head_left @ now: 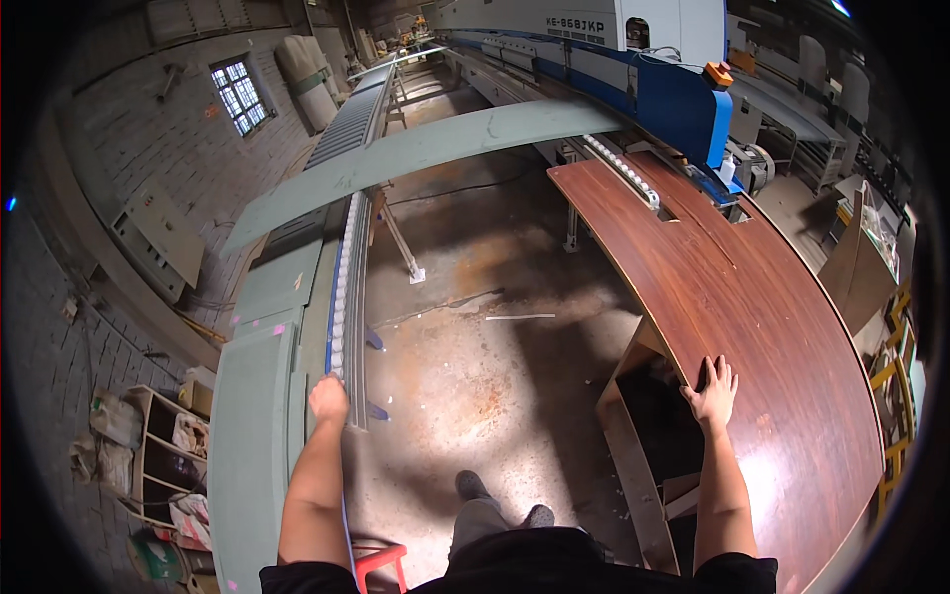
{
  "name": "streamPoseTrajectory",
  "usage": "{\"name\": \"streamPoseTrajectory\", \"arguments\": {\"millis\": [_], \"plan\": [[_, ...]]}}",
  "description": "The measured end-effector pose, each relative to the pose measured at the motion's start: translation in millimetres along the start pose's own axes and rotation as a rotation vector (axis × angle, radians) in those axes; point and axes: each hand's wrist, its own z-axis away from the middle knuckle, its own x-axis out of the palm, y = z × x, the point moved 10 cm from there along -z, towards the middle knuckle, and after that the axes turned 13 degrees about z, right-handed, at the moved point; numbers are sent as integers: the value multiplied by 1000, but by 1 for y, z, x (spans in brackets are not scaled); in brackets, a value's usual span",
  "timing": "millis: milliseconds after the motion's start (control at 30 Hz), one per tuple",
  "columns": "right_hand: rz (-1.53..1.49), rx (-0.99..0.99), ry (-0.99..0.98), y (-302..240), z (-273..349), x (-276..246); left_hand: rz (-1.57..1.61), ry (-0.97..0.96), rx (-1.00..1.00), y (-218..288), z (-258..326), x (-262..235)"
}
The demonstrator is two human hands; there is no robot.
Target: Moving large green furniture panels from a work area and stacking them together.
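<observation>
My left hand [329,398] is closed at the blue-edged roller rail [342,287], its fingers curled over the rail beside the stacked grey-green boards [257,366]. My right hand [712,391] lies flat with fingers spread on a brown wood-grain worktop [752,327], close to its left edge; nothing is in it. Ahead of both hands, a long grey-green panel [416,153] spans the gap from the left roller rail to the machine side on the right.
A blue and white machine [683,114] with an orange-topped button box [718,74] stands far right. A roller conveyor [346,124] runs away at far left. Between the benches, a white strip [520,317] lies on the concrete floor. A red stool [381,564] is near my left leg.
</observation>
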Motion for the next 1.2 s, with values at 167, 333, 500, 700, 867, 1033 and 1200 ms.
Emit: {"name": "streamPoseTrajectory", "arguments": {"millis": [167,333,500,700,867,1033,1200], "plan": [[5,-16,2,-4,-2,2,264,212,448,67,42,-35],[-21,-26,35,-12,-5,0,447,-326,1139,147,185,58],[-21,-5,47,1,-3,-4,979,-512,228,89,256,181],[-58,-46,17,-18,-8,-1,903,-370,-477,-150,375,256],[-15,3,24,11,0,0,905,-576,-1164,-133,381,205],[-28,17,29,13,1,-1,1349,46,-1413,-167,377,200],[-40,-15,18,-8,-2,-5,1100,410,-357,-206,226,139]]}}
